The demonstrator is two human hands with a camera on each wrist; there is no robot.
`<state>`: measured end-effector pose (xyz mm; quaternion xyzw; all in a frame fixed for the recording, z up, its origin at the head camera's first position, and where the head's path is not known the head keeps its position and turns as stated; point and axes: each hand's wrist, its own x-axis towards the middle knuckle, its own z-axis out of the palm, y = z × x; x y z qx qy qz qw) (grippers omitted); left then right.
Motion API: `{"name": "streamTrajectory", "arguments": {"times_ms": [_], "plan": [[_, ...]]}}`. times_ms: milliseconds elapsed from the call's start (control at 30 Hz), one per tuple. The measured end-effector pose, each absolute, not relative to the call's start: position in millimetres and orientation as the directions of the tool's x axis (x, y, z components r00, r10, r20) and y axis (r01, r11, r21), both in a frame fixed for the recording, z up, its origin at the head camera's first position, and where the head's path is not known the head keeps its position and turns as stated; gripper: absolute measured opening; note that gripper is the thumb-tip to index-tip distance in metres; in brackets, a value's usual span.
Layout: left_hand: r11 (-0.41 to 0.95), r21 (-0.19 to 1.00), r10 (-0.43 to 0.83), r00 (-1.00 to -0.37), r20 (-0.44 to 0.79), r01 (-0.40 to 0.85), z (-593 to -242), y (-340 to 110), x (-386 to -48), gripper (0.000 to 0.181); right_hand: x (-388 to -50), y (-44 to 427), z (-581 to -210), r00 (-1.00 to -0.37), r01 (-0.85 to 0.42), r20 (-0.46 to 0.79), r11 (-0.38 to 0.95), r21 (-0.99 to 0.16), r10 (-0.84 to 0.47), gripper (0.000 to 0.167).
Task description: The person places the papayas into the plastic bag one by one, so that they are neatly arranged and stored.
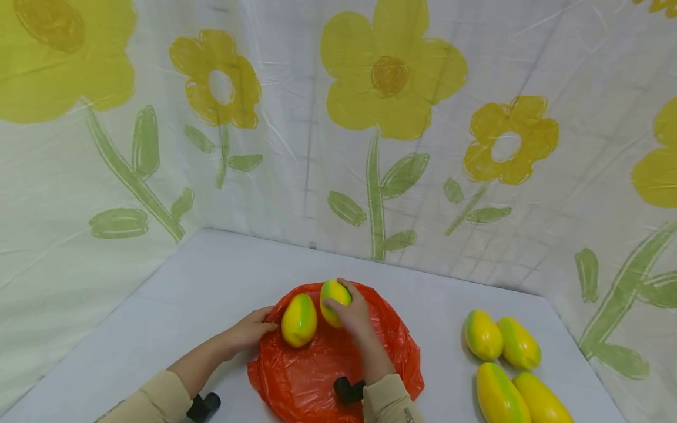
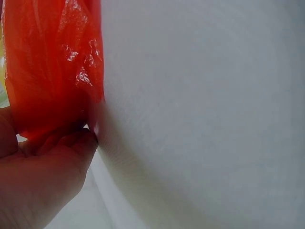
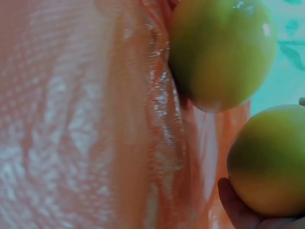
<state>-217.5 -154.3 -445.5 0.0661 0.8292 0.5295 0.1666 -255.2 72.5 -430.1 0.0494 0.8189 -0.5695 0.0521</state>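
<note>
A red plastic bag (image 1: 312,376) lies spread wide on the table, its rim rolled into a ring. My left hand (image 1: 247,332) grips its left rim, thumb over the edge; in the left wrist view the fingers curl under the red plastic (image 2: 52,71). One yellow mango with a green stripe (image 1: 299,321) rests inside the bag near that thumb. Above the bag's far side, my right hand (image 1: 355,311) holds another mango (image 1: 333,296) between thumb and fingers. The right wrist view shows this held mango (image 3: 271,162) apart from the resting one (image 3: 221,52).
Several more mangoes, including one at the back (image 1: 483,335) and one in front (image 1: 501,395), lie grouped on the white table (image 1: 211,276) to the right. A flower-printed curtain (image 1: 285,194) hangs behind the table and along its sides.
</note>
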Motion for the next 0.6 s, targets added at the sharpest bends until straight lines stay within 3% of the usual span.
{"name": "streamTrajectory", "arguments": {"times_ms": [600], "plan": [[0.418,0.907,0.320,-0.928,-0.192,-0.044,-443,-155,-217,0.040,-254,73,-446,-0.988,0.114,-0.145,0.405,-0.907,-0.046,0.073]]}}
